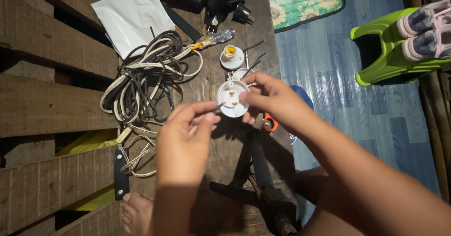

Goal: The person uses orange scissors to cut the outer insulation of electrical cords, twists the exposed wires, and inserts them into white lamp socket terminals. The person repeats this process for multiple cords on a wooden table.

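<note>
My right hand (272, 99) holds a round white lamp-holder base (232, 98) with its underside and two brass terminals facing up. My left hand (185, 128) pinches the end of a thin dark wire (219, 106) right beside one terminal of that base. A second white lamp socket (231, 56) with a brass centre lies on the wooden bench (221, 146) just beyond the hands. A screwdriver (213, 39) with a clear handle lies farther back.
A tangle of white and black cable (145, 76) lies to the left. A white sheet (131, 17) and black plugs (235, 8) are at the back. Orange-handled pliers (268, 122) show under my right hand. A green plastic stool (390, 52) with shoes stands on the blue floor.
</note>
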